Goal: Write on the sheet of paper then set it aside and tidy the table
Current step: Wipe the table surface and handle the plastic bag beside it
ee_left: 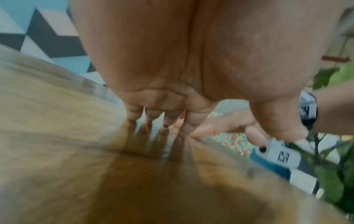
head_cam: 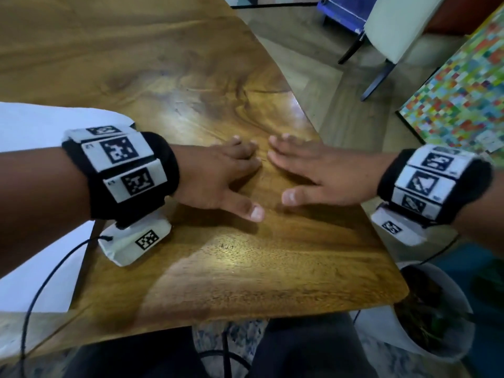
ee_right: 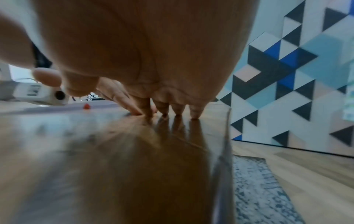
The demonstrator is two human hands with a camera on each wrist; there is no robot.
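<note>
Both my hands lie flat on the wooden table (head_cam: pixel 245 268), palms down, fingers straight, fingertips nearly meeting. My left hand (head_cam: pixel 231 173) and my right hand (head_cam: pixel 300 170) hold nothing. The white sheet of paper (head_cam: pixel 38 118) lies at the left, partly under my left forearm. In the left wrist view my left hand (ee_left: pixel 172 106) touches the wood with its fingertips, and the right hand (ee_left: pixel 220 125) shows beyond it. In the right wrist view my right hand (ee_right: pixel 168 104) does the same; the paper (ee_right: pixel 57 107) lies behind with a small red thing (ee_right: pixel 86 106) on it. No pen shows.
The table's right edge (head_cam: pixel 308 118) runs close past my right hand. A white pot with a plant (head_cam: pixel 436 309) stands on the floor at the near right corner. A chair (head_cam: pixel 395 31) and a colourful mosaic panel (head_cam: pixel 463 91) stand beyond. A black cable (head_cam: pixel 41 290) crosses the paper.
</note>
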